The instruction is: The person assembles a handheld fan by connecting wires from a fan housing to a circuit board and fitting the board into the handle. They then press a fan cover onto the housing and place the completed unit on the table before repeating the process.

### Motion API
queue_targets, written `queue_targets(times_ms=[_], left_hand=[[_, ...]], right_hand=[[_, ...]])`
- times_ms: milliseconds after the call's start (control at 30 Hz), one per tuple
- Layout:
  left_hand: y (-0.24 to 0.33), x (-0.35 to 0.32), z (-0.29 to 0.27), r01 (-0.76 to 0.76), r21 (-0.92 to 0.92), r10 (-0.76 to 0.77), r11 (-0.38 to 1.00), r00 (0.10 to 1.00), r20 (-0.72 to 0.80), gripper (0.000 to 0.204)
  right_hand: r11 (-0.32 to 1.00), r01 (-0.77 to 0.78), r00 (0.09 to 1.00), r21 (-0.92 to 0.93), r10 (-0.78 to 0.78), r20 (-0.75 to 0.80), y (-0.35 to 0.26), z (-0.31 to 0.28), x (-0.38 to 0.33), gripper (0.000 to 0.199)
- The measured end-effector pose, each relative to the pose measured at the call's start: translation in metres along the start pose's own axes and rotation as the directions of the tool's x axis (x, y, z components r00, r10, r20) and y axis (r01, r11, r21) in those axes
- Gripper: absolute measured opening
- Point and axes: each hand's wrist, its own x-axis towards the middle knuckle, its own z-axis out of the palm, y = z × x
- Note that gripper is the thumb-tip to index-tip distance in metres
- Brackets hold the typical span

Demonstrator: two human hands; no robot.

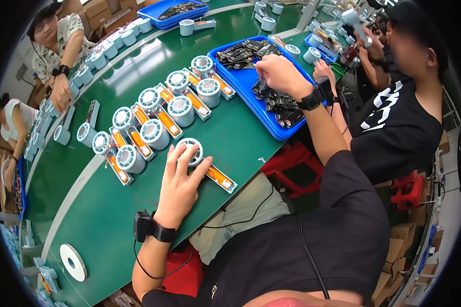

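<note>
My left hand (181,176) grips the round, grilled head of a light-blue handheld fan (221,179). Its opened handle points toward the table's near edge and shows an orange part inside. My right hand (281,74) is over a blue tray (269,125), fingers curled in among small black circuit boards (284,105). Whatever those fingers hold is hidden. Beyond my left hand, several similar fans (154,132) lie in two rows, heads up, with orange parts and wires in their open handles.
A white tape roll (74,262) lies on the green table (112,225) at the lower left. Another blue tray (172,11) stands at the far side. To my right a co-worker (404,112) in black sits close; another person (61,51) works across the table. Red stools (294,169) stand below.
</note>
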Motion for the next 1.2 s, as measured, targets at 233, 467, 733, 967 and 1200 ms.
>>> queue_targets(times_ms=[233, 467, 733, 967, 1200], left_hand=[[0.004, -0.003, -0.014, 0.086, -0.251, -0.123, 0.964, 0.983, -0.135, 0.042], [0.034, 0.007, -0.014, 0.317, -0.915, -0.452, -0.25, 0.798, 0.399, 0.042], [0.004, -0.016, -0.054, 0.529, -0.334, -0.463, 0.78, 0.847, 0.262, 0.044], [-0.038, -0.03, -0.04, 0.382, 0.031, -0.377, 0.924, 0.92, -0.108, 0.031], [-0.006, -0.006, -0.037, 0.104, -0.348, -0.165, 0.932, 0.975, -0.151, 0.042]], right_hand=[[0.893, 0.371, 0.855, 0.255, -0.221, -0.469, -0.109, -0.018, -0.035, 0.007], [0.661, 0.684, 0.705, 0.308, -0.49, -0.513, -0.177, -0.015, -0.078, 0.017], [0.994, -0.112, 0.953, 0.017, 0.112, -0.283, -0.091, -0.094, -0.118, 0.08], [0.876, -0.434, 0.88, 0.209, 0.363, 0.305, -0.024, -0.06, -0.165, 0.066], [0.984, 0.139, 0.973, 0.113, -0.115, -0.202, -0.094, -0.056, -0.127, 0.048]])
